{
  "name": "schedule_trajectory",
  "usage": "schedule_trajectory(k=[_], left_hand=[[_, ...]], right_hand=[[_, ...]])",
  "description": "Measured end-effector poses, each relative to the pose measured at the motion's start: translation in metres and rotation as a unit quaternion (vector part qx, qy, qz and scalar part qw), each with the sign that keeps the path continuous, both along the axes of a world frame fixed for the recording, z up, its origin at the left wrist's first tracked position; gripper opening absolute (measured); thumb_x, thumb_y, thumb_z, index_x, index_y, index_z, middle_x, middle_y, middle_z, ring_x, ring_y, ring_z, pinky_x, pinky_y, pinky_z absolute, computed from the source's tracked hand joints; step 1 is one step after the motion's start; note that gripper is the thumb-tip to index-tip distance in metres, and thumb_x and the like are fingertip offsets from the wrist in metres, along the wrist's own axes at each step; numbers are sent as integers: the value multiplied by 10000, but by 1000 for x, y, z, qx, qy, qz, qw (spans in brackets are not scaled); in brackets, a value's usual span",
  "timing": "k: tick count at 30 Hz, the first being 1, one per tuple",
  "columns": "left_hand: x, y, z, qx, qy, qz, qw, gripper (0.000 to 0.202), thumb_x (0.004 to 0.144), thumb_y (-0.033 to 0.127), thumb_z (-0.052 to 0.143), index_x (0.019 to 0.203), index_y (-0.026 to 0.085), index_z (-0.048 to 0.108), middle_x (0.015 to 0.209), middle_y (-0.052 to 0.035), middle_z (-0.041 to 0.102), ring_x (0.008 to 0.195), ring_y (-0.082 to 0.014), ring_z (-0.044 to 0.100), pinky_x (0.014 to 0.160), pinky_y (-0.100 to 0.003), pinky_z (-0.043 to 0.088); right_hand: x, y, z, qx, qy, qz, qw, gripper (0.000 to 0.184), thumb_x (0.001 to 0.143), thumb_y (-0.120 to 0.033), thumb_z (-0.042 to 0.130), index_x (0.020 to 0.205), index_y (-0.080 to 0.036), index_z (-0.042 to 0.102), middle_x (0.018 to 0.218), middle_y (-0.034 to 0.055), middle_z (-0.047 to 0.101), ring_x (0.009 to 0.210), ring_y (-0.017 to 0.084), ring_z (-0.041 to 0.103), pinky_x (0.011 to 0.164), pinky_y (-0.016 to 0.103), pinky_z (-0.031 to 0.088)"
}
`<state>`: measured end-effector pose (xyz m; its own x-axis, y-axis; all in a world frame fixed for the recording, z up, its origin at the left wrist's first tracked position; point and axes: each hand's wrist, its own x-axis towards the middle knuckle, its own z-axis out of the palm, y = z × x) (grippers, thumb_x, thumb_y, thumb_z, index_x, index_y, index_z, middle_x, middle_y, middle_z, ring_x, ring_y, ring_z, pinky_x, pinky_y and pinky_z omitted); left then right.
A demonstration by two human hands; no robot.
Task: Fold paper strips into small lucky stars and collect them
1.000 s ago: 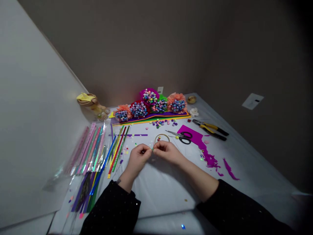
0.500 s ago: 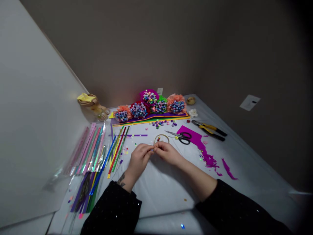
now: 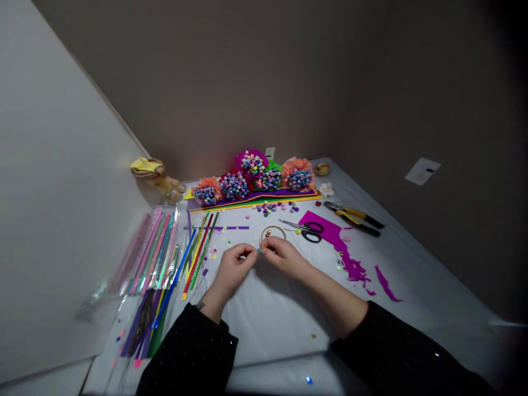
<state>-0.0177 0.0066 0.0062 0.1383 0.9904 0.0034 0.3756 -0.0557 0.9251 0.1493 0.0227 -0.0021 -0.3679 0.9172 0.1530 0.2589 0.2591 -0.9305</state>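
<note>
Near the middle of the table, my left hand (image 3: 234, 265) and my right hand (image 3: 285, 257) meet at the fingertips. Pinched between them is a small shiny green piece (image 3: 259, 251), compact like a little folded star; its exact shape is too small to make out. Just behind my right fingers lies a gold ring (image 3: 284, 230) with a few tiny red and gold stars inside. Black-handled scissors (image 3: 307, 230) rest to the right of the ring. Left of my left hand lie glittery paper strips (image 3: 198, 258) in red, gold, green and blue.
Tissue-paper flowers filled with small stars (image 3: 233, 185) line the back, with loose stars (image 3: 270, 208) before them. Magenta paper (image 3: 324, 226) with torn scraps and yellow-black pliers (image 3: 355, 218) lie right. Packaged strips (image 3: 152, 250) and a tan boot-shaped ornament (image 3: 154, 176) are left.
My left fingertips have drawn back slightly from my right ones, and the green piece now shows between them. My left wrist has turned a little. The things on the table stay put.
</note>
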Motion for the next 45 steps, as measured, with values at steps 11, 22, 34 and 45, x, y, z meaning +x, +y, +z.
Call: schedule_trajectory(k=[11, 22, 34, 45], left_hand=[[1, -1, -3, 99, 29, 59, 993, 135, 779, 213, 558, 670, 156, 612, 656, -2, 590, 653, -132, 546, 586, -218, 414], [4, -8, -4, 234, 64, 18, 970, 126, 825, 181, 552, 719, 165, 619, 664, -3, 592, 622, -116, 540, 583, -221, 414], [-2, -4, 4, 132, 46, -13, 990, 164, 811, 257, 572, 687, 166, 627, 661, -4, 615, 625, -125, 551, 590, -229, 429], [-1, -6, 0, 222, 90, -15, 971, 111, 842, 214, 541, 769, 177, 615, 724, -16, 616, 678, -127, 571, 606, -230, 460]], right_hand=[[-6, -15, 1, 131, 21, -151, 980, 103, 823, -182, 496, 755, -175, 574, 717, 27, 566, 663, 151, 516, 610, 255, 387], [-17, -21, 0, 70, 50, -166, 982, 105, 783, -198, 544, 693, -176, 593, 655, 12, 573, 618, 145, 520, 576, 244, 398], [-8, -14, 4, 86, 60, -84, 991, 107, 761, -192, 508, 658, -182, 538, 626, -5, 519, 608, 134, 485, 584, 241, 369], [-7, -10, 3, 25, 93, -69, 993, 102, 734, -244, 551, 665, -171, 563, 631, -3, 521, 609, 128, 478, 554, 231, 364]])
